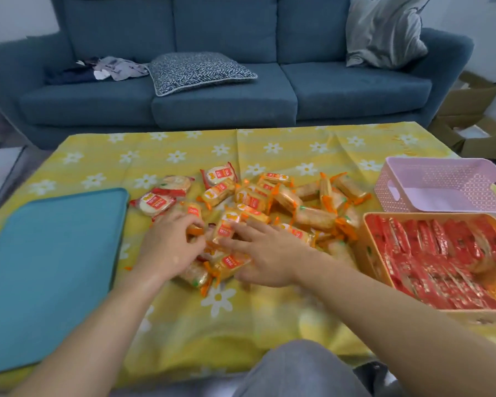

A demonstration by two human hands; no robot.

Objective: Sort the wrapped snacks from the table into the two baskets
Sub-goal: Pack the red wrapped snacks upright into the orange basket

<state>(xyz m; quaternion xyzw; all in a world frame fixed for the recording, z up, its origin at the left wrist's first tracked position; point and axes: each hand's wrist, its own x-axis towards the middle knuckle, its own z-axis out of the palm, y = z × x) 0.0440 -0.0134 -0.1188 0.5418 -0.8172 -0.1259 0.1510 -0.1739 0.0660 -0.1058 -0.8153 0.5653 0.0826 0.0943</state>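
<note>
The left hand [169, 245] rested at the near left edge of the heap of orange-wrapped snacks [287, 207] in the middle of the table. Its fingers were curled down over the packets, but motion blur hid their tips, so I cannot tell whether they gripped one. The right hand [267, 253] lay just beside it, palm down, with its fingers straight and spread wide. Its fingertips touched a tilted orange packet [225, 229] that stood between the two hands. The heap ran from under both hands toward the right, where its outer packets lay against the orange basket [368, 247]. At the far left of the heap, a few red-wrapped round snacks [155, 204] lay on the cloth, close to the left hand's knuckles. The orange basket stood at the right edge of the table and was packed with red packets [441, 253] in rough rows. The pink basket [441, 181] stood just behind it, farther from the person. A teal mat [49, 267] lay flat on the left side of the table, well apart from the baskets. A yellow cloth with white daisies [218, 325] covered the tabletop. Beyond the table stood a blue sofa [226, 104] with a patterned cushion [198, 71] lying on its seat and a grey cushion [384, 30] propped in its right corner. Cardboard boxes [470, 124] sat on the floor to the right of the sofa.
</note>
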